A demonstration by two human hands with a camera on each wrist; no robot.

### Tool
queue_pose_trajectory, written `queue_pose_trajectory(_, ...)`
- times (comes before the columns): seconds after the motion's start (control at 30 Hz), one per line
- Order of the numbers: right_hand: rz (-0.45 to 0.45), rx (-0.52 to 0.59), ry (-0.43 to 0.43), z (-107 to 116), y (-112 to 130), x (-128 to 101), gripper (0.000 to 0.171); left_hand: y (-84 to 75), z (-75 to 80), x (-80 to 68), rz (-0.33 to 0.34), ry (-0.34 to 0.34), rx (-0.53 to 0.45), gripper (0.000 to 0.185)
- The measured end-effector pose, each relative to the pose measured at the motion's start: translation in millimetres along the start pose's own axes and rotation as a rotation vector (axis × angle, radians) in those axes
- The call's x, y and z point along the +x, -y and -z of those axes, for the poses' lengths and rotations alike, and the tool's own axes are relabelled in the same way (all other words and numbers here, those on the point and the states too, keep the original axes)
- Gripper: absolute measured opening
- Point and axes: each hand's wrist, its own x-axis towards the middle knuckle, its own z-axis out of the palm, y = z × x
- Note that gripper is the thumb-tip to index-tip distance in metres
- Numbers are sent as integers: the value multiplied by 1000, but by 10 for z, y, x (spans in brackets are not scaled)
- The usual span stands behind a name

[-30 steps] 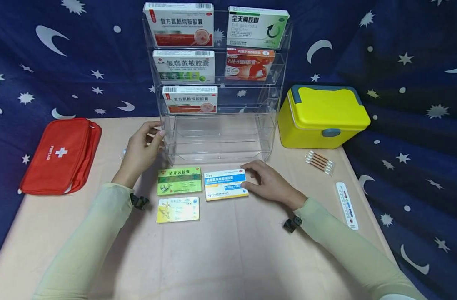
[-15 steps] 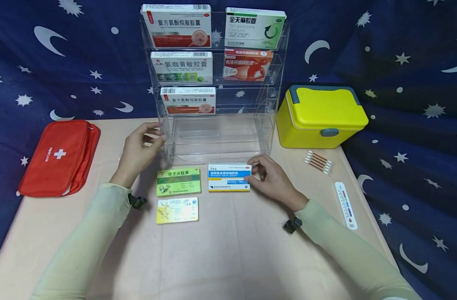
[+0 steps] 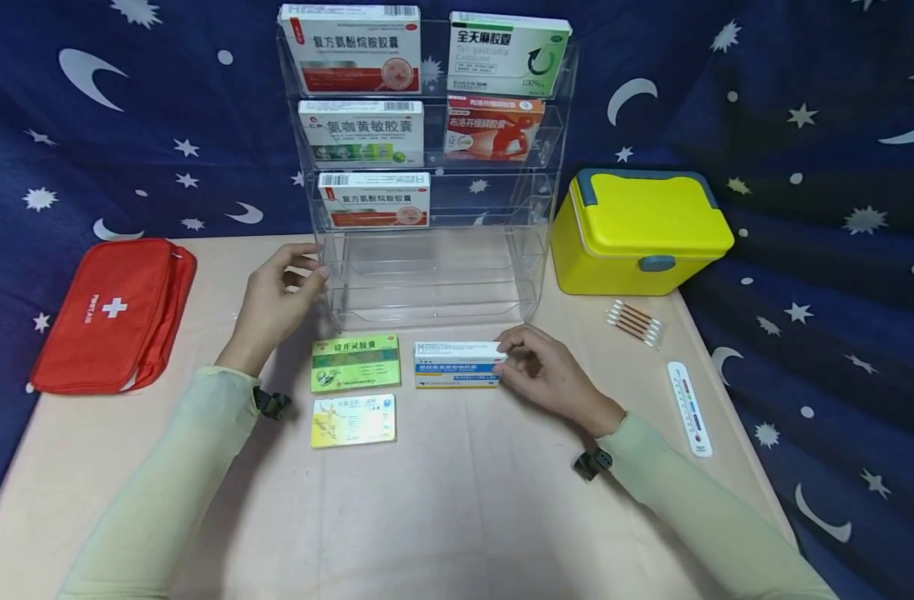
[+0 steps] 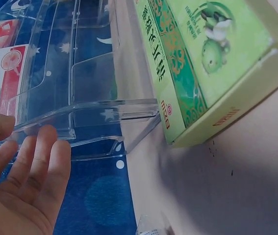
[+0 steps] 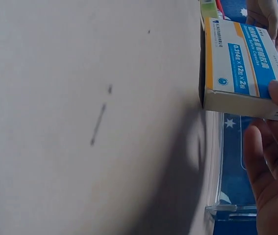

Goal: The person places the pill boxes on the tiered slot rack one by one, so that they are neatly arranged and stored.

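My right hand [image 3: 550, 371] pinches the right end of a white and blue medicine box [image 3: 457, 367]. In the head view its narrow top side is turned up, tilted back over the table; the right wrist view shows the thumb on its printed face [image 5: 244, 63]. My left hand [image 3: 277, 296] holds the left side edge of a clear tiered display rack [image 3: 437, 312], thumb and index finger on either side in the left wrist view. A green medicine box [image 3: 355, 363] and a yellow-white one [image 3: 353, 420] lie flat in front of the rack.
Several medicine boxes, such as a red one [image 3: 494, 129], stand in the upper tiers. A red first-aid pouch [image 3: 112, 317] lies at left. On the right are a yellow case [image 3: 644, 242], a packet of cotton swabs [image 3: 634, 323] and a white thermometer [image 3: 689, 408].
The blue and white box has been lifted from flat and tipped, so its narrow side faces up. The right hand moved with it. My left hand stays at the rack's edge.
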Motion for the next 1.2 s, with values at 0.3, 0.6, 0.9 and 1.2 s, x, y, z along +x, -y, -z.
queue_pose_trajectory(0.3,-15,30,-24,79,41,81,30,1,-4,7,1,2,0,41)
queue_pose_trajectory(0.6,-63,36,-212,668,614,675,24,20,-1,16,-2,2,11,41)
queue_pose_trajectory(0.9,46,33,-419,1207,872,1355,26,17,-2,16,-9,9,8,41)
queue_pose_trajectory(1.2,48,-167,-342,1382,689,1813,28,-5,13,10,-18,21,14,43)
